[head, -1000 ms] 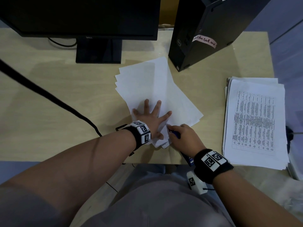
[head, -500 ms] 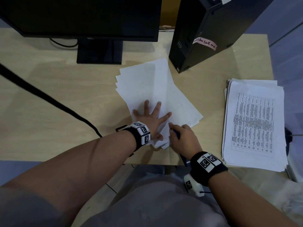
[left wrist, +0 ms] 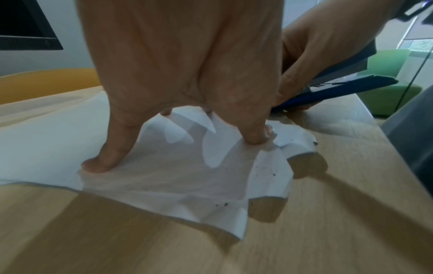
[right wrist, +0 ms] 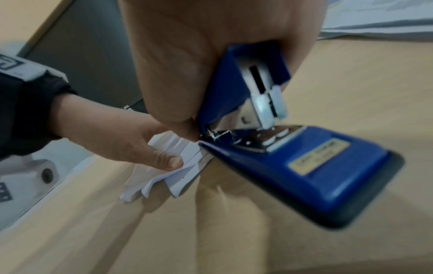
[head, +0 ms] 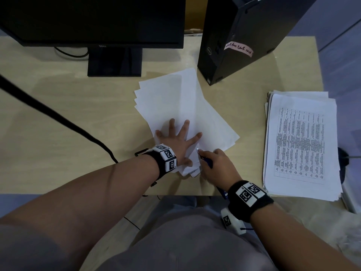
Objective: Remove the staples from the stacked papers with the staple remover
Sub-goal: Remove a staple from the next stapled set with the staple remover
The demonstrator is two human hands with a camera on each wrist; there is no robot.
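**Hand flat on the papers, blue tool at the corner**

While the left hand (head: pixel 176 140) lies flat with fingers spread on the papers (head: pixel 181 106), pinning them to the desk (head: pixel 58 118), the right hand (head: pixel 216 167) grips a blue staple remover (right wrist: pixel 293 157) and holds its metal tip against the near corner of the stack. From the right wrist view that corner is fanned out into separate sheet edges, and the left thumb (right wrist: pixel 164 159) presses on it just beside the tool's nose. The tool's two halves stand apart at the back, hinged together at the tip where it meets the paper. The papers lie at the middle of the desk, tilted, near its front edge. A monitor (head: pixel 93 20) stands at the back left, a black computer tower (head: pixel 240 40) at the back right, just beyond the stack's far corner. Well to the right lies a printed pile (head: pixel 300 145). A black cable (head: pixel 58 118) crosses the desk on the left
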